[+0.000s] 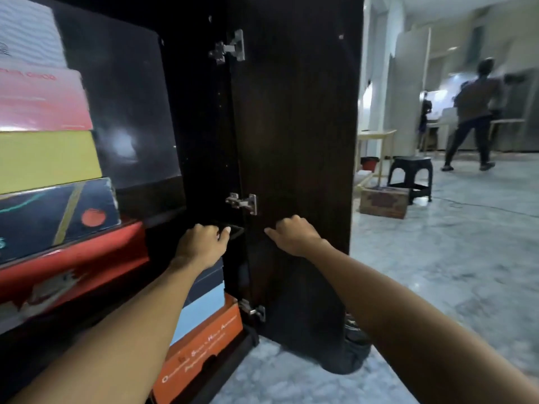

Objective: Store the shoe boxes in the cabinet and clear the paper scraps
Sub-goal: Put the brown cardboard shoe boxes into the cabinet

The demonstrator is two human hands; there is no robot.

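Head view: left hand (204,243) grips a dark box (233,231) being slid into the cabinet (204,126), right hand (294,236) loosely curled, empty, by door (294,141); risk: box snags hinge (243,203) just above, slips.

Dark brown cabinet door (294,141) with silver hinges (242,203). Stacked: pink box (40,100), yellow box (46,160), navy box (55,214) with orange dot and yellow stripe, red box (73,272), orange box (204,345) lettered white. Grey marbled floor (437,258); black stool (411,177).
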